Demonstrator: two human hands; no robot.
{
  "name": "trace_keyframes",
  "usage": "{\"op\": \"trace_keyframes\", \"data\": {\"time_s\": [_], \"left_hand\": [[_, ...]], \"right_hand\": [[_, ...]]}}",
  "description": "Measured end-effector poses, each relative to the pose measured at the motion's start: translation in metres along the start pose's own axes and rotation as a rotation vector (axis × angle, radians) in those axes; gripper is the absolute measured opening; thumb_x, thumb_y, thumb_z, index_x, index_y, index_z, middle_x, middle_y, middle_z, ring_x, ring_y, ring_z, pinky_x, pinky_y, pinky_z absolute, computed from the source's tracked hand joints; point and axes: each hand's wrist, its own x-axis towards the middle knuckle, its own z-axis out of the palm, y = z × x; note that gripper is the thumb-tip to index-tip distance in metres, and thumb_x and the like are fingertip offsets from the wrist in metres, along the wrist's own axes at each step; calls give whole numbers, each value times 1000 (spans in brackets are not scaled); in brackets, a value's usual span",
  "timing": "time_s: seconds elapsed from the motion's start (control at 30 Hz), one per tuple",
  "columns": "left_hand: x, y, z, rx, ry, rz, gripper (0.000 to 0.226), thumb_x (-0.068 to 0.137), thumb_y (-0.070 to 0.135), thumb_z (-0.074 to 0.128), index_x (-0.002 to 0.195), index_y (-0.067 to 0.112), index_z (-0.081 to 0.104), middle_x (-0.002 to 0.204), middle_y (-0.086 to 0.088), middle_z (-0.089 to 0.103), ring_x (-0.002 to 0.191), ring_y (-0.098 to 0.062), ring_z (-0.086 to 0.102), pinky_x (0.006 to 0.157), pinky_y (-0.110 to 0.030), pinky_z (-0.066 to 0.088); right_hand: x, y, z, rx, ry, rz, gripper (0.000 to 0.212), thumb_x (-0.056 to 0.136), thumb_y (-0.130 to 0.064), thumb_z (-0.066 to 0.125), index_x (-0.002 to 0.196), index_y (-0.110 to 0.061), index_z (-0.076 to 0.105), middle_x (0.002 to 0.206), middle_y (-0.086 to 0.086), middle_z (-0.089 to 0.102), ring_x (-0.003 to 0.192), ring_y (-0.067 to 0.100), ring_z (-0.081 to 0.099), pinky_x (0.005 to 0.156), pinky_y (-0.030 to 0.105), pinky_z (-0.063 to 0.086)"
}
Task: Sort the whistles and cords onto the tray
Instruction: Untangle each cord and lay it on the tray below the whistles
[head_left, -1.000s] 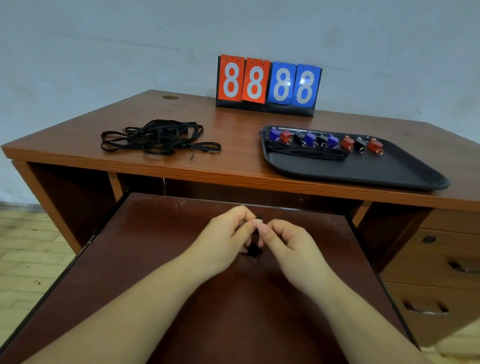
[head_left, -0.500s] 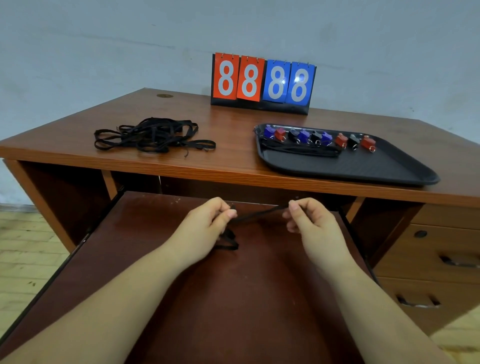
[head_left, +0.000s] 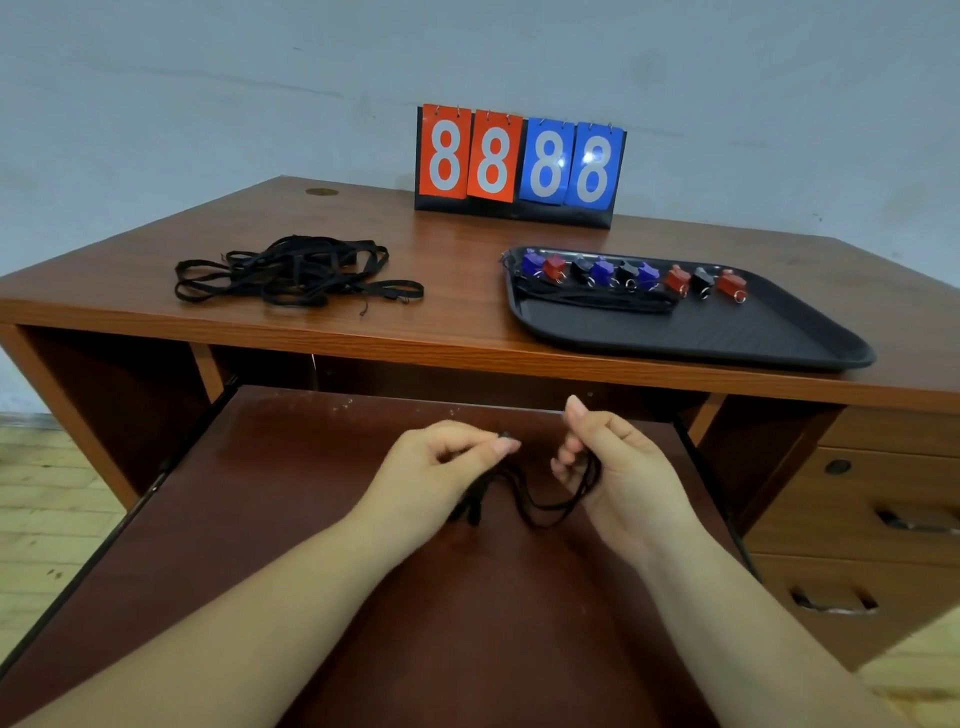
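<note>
1. The left hand (head_left: 441, 467) pinches one end of a black cord (head_left: 540, 506) at its fingertips
2. The right hand (head_left: 618, 467) has fingers curled around the cord, which sags between both hands above the pull-out shelf (head_left: 311, 519)

9 whistles (head_left: 631, 274) rowed on black tray (head_left: 769, 338), cords (head_left: 291, 275) tangled left

On the desk (head_left: 467, 332), the scoreboard (head_left: 521, 166) stands at 12 o'clock, the cord pile (head_left: 291, 275) at 10, the tray (head_left: 727, 338) at 2; whistles (head_left: 634, 273) line its far edge, cords (head_left: 597, 300) lying just before them.
</note>
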Motion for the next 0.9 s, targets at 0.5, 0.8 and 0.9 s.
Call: {"op": "trace_keyframes", "data": {"time_s": [0.5,0.8,0.9], "left_hand": [[3,0,1,-395,60,-195,12,82,4,65,88,13,71,78,-4,69,71,-10,61,68,-19,53],[1,3,2,-376,-76,-141,23,86,3,60,100,19,68,73,4,68,69,-4,62,70,-16,53],[2,3,1,-367,-55,-151,15,85,3,61,93,13,69,72,2,69,67,-5,62,68,-17,53]], "right_hand": [[-8,6,8,-358,-51,-148,8,82,-6,67,86,-11,70,76,4,75,72,9,71,64,14,53],[-14,6,10,-551,-72,-188,4,81,-14,71,82,-18,72,75,4,74,70,11,70,63,24,52],[-13,7,10,-546,-86,-203,5,83,-15,68,82,-20,71,70,-2,72,63,4,66,54,15,46]]}}
